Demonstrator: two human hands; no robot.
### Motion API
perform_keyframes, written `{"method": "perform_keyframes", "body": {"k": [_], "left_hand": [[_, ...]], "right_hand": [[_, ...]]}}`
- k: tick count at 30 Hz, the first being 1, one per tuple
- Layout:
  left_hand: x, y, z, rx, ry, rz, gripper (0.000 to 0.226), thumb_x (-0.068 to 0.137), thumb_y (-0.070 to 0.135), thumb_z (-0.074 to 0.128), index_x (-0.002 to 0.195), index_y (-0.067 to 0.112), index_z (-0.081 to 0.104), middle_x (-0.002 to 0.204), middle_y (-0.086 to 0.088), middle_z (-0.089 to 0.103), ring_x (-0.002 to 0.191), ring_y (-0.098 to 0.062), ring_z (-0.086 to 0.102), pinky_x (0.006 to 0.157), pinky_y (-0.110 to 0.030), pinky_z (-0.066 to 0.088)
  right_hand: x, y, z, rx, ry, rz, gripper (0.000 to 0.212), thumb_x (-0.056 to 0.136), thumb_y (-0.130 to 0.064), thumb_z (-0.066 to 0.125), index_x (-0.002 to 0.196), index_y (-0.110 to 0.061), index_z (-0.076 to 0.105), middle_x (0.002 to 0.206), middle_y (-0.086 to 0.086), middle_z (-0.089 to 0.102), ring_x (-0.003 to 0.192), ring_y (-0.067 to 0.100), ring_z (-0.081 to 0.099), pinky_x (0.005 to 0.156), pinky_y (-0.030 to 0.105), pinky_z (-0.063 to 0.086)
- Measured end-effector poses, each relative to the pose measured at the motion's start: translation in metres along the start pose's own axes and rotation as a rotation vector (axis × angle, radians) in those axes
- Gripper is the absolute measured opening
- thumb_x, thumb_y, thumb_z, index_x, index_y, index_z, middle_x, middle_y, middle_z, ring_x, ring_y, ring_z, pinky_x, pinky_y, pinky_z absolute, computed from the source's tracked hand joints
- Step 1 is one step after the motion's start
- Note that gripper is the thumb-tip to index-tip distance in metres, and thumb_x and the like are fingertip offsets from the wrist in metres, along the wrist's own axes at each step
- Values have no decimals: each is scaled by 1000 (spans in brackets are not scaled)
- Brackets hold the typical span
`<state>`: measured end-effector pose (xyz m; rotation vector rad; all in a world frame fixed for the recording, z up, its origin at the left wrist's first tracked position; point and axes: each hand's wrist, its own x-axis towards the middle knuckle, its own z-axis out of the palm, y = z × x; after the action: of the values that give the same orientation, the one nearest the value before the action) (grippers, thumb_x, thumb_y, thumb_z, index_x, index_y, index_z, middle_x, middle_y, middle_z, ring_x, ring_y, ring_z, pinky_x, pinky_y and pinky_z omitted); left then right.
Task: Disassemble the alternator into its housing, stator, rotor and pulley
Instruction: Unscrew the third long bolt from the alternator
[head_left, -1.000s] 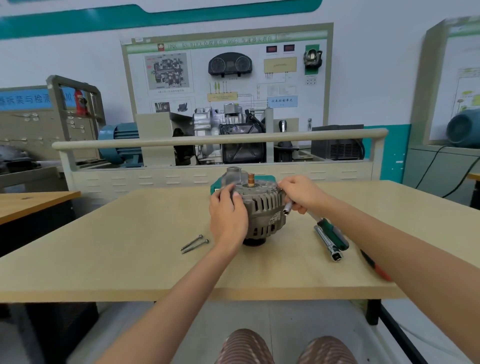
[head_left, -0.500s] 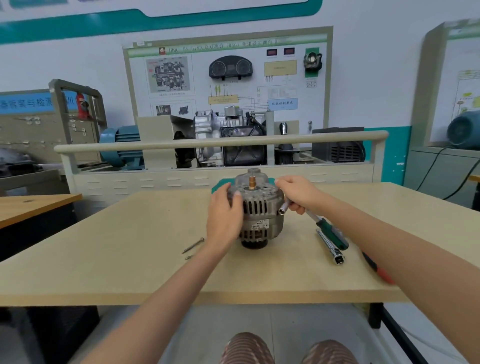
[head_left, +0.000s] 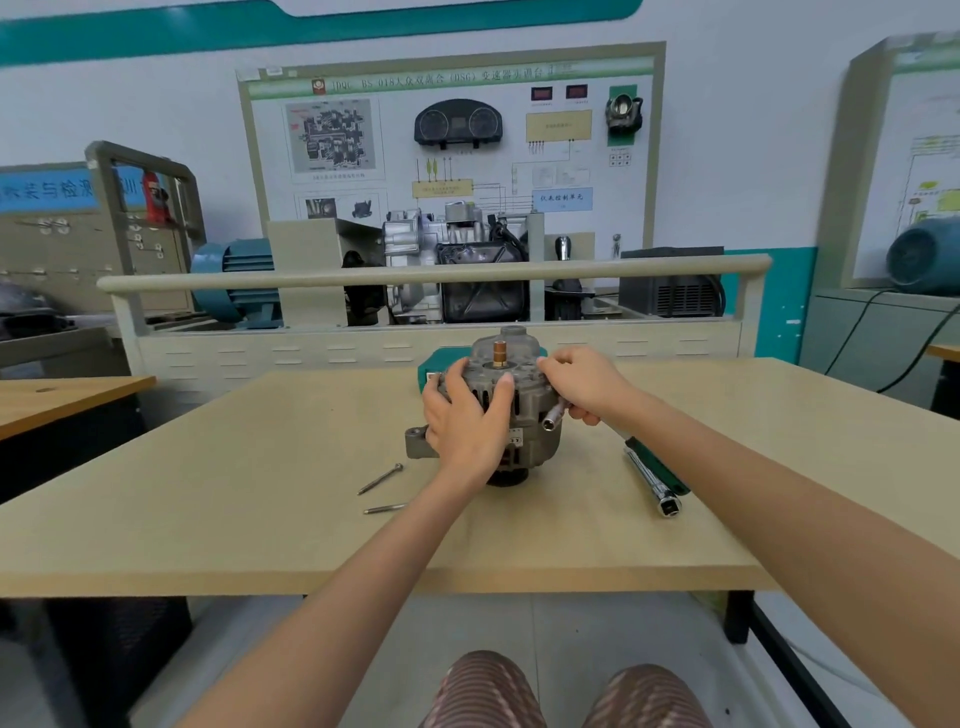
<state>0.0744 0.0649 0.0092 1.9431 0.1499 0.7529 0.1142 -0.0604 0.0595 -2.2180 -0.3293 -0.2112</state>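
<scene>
The left hand (head_left: 470, 426) is clamped on the grey cast-metal alternator (head_left: 524, 415); the right hand (head_left: 587, 384) grips its top rim and a small steel socket tool (head_left: 553, 418). The unit looks heavy and rigid. Grip the ribbed housing, not the copper shaft end (head_left: 500, 354).

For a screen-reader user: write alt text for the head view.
Two bare hands grip an alternator standing on a wooden table: left hand on its side, right hand holding a small socket tool. Two long bolts lie left, a ratchet right.

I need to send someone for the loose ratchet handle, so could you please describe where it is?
On the tan table, look right of the grey alternator that both hands grip. The ratchet handle lies flat there beside a green-handled tool; it is the bare steel bar with a square socket end, unlike the two thin bolts on the alternator's left.
</scene>
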Motion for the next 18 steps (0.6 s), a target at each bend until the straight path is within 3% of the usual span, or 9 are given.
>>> {"method": "perform_keyframes", "body": {"k": [4, 8, 11, 13, 15, 18], "left_hand": [[11, -9, -11, -111, -83, 48, 57, 96, 46, 48, 145, 25, 30, 151, -4, 19, 139, -23, 24, 116, -43, 23], [12, -30, -31, -78, -260, 212, 84, 92, 59, 47, 154, 23, 3, 159, 0, 4, 146, -13, 6, 115, -33, 10], [12, -62, -58, 216, -428, 359, 120, 68, 82, 49, 150, 29, -20, 160, 5, -18, 146, -9, -17, 118, -38, 0], [16, -85, -79, 500, -498, 402, 128, 62, 86, 53, 140, 35, -35, 157, 4, -29, 142, -6, -23, 116, -33, -6], [19, -101, -95, 625, -567, 347, 130, 64, 82, 60, 138, 34, -36, 157, 1, -30, 144, -9, -22, 115, -30, -8], [25, -110, -101, 674, -569, 268, 124, 68, 79, 56, 149, 27, -22, 161, -6, -18, 148, -17, -14, 119, -35, -4]], "right_hand": [[-2, -4, 5, -78, 68, -35, 27, 96, -30, 40, 76, -14, 47, 59, 3, 46, 46, 15, 39, 37, 20, 27], [-2, -4, 6, -116, 85, -70, 26, 96, -30, 40, 71, -22, 40, 62, 0, 45, 51, 13, 39, 39, 21, 27], [0, 0, 7, -144, 108, -97, 26, 96, -31, 41, 72, -20, 43, 63, -1, 47, 54, 11, 42, 44, 24, 28], [2, 1, 9, -164, 126, -87, 24, 95, -33, 41, 77, -19, 45, 67, -1, 48, 58, 12, 45, 46, 25, 31], [4, 1, 10, -167, 137, -75, 23, 94, -34, 41, 76, -20, 44, 69, -2, 49, 60, 13, 45, 48, 25, 33], [4, 1, 11, -164, 144, -82, 25, 93, -34, 42, 71, -24, 40, 69, -2, 49, 59, 11, 44, 49, 25, 32]]}}
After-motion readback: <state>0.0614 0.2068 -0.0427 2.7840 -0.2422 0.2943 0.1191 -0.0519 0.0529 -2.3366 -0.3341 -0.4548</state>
